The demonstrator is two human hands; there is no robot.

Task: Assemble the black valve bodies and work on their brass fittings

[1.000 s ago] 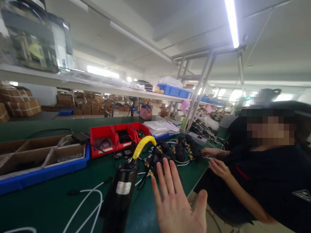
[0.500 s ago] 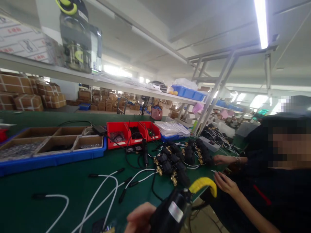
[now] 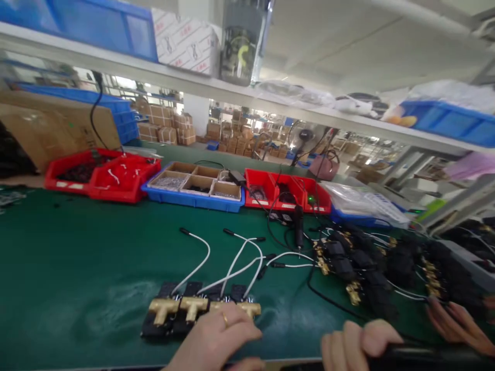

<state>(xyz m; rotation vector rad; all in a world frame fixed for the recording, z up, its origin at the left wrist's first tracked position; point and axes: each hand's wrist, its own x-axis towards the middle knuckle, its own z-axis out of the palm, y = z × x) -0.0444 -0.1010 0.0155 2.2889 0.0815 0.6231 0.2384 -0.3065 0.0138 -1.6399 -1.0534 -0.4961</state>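
In half a second my view dropped to the brass valves (image 3: 201, 309). My left hand (image 3: 216, 340) curled loosely over their right end; my right hand (image 3: 358, 345), further right, gripped the black tool (image 3: 417, 355) (barely visible).

We saw only 2 bare hands at the bottom edge, no sleeve, cuff or glove on either. The left hand (image 3: 216, 340) wore 1 thin gold ring (image 3: 225, 320) on a finger, a plain band with no stone we could make out. The right hand (image 3: 358, 344) carried no ring or watch that we could see. Wrists and forearms were cut off by the frame, so clothing stayed out of sight.
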